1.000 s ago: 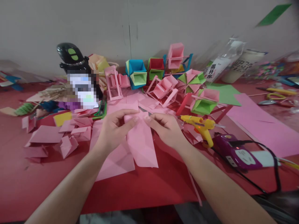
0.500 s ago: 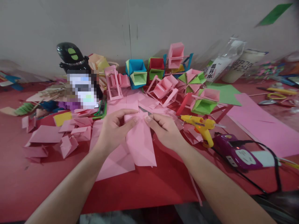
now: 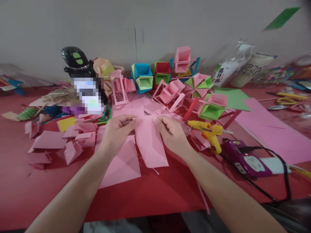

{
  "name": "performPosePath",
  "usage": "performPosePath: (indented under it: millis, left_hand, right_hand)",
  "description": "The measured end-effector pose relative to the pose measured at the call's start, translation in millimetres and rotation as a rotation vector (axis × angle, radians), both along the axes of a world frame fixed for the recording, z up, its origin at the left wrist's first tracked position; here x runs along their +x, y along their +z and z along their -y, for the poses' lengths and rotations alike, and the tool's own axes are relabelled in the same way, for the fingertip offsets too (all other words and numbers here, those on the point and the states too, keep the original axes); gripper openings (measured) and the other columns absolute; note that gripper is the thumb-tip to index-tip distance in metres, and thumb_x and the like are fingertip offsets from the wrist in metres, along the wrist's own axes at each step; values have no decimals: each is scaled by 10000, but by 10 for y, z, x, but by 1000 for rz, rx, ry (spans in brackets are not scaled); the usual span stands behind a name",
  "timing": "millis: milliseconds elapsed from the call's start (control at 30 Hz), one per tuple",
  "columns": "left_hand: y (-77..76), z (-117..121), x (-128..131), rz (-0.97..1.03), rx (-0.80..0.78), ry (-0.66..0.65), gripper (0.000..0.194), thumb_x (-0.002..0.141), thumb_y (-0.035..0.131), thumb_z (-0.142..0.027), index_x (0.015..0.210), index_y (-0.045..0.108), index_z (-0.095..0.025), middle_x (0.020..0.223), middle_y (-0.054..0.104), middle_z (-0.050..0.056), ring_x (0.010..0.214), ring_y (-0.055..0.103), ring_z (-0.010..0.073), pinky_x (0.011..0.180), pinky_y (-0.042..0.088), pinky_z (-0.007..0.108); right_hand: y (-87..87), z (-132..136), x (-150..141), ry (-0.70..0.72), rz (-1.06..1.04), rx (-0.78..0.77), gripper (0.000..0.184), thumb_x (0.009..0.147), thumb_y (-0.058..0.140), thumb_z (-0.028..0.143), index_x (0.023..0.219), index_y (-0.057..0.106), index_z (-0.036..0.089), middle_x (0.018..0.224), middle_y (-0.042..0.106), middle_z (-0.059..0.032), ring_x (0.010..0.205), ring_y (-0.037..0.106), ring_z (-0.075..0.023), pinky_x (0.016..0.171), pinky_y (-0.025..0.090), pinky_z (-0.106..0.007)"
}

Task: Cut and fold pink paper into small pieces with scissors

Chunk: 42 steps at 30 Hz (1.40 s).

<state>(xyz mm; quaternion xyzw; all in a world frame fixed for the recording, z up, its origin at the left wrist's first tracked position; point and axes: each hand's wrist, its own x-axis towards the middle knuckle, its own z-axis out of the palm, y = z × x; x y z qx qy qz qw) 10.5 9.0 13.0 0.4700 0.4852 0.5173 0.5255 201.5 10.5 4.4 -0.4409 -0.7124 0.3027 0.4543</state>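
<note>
Both hands hold one pink paper sheet (image 3: 150, 145) by its far edge, over the red table (image 3: 155, 194). My left hand (image 3: 118, 131) pinches the sheet's upper left corner between thumb and fingers. My right hand (image 3: 171, 132) pinches the upper right corner the same way. The sheet hangs toward me, its near end resting on the table. Another larger pink sheet (image 3: 120, 166) lies flat under it on the left.
Folded pink pieces (image 3: 60, 142) litter the left. Coloured paper boxes (image 3: 143, 76) stand along the wall. A yellow glue gun (image 3: 209, 131) and a purple device (image 3: 245, 158) with a black cable lie right. A big pink sheet (image 3: 269, 129), a green sheet (image 3: 233, 97) and scissors (image 3: 289, 97) lie farther right.
Both hands have shifted slightly away from me and lifted the sheet's far edge. The pink sheet now looks narrower and shorter, with its near end pulled further from me.
</note>
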Motion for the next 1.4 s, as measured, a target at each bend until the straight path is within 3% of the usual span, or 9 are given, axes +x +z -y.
performPosePath:
  millis: [233,400,633,767,867,1033,1200,1400]
  left_hand:
    - [-21,-17,-24,-157,150,143,330,713,862,-407,917,789,-158,787,767,57,745,723,202,724,635,329]
    - [-64,-30,-23,-55,97,17,315,767,816,-431,924,783,-160,786,755,51,695,707,174,691,632,317]
    - [-76,-25,-18,-74,185,86,234,779,791,-400,825,758,-173,747,710,26,688,675,165,674,606,305]
    - [-45,-23,-18,-57,152,-3,245,780,787,-410,825,730,-176,753,676,18,668,634,144,645,568,276]
    - [-39,-21,-29,-138,157,-59,265,782,792,-414,740,680,-177,657,579,-16,578,536,111,544,476,232]
    - [-18,-22,-51,-293,222,26,414,780,788,-428,562,536,-183,552,430,-43,512,413,95,479,388,227]
    - [-5,-32,-36,-200,206,-17,403,854,705,-424,573,551,-179,569,406,-39,524,428,96,511,453,228]
    - [-35,-37,-37,5,164,-36,337,872,680,-427,649,611,-184,657,556,-7,570,535,120,568,520,263]
  right_hand:
    - [-2,35,-41,-45,33,29,371,1019,463,384,692,398,220,621,409,34,587,383,-123,574,312,-286]
    - [16,35,-6,-124,13,39,348,1011,479,406,721,460,213,621,428,32,586,412,-125,578,338,-284]
    - [41,31,10,-108,50,115,343,1020,467,397,727,456,217,624,460,27,589,421,-128,586,343,-284]
    - [21,25,4,-105,44,106,349,1020,474,390,719,446,216,629,461,28,597,423,-124,585,338,-279]
    - [1,27,-6,-83,39,82,355,1016,481,409,720,453,216,629,467,27,591,422,-124,579,333,-282]
    - [3,35,-39,-57,30,78,365,1008,491,440,723,468,213,634,485,26,586,429,-122,593,348,-285]
    - [7,27,-34,-56,21,52,358,1007,492,420,715,456,215,612,440,34,568,397,-117,553,319,-282]
    - [20,44,-15,-17,35,85,334,1007,504,367,717,458,208,622,434,38,577,406,-107,557,320,-271]
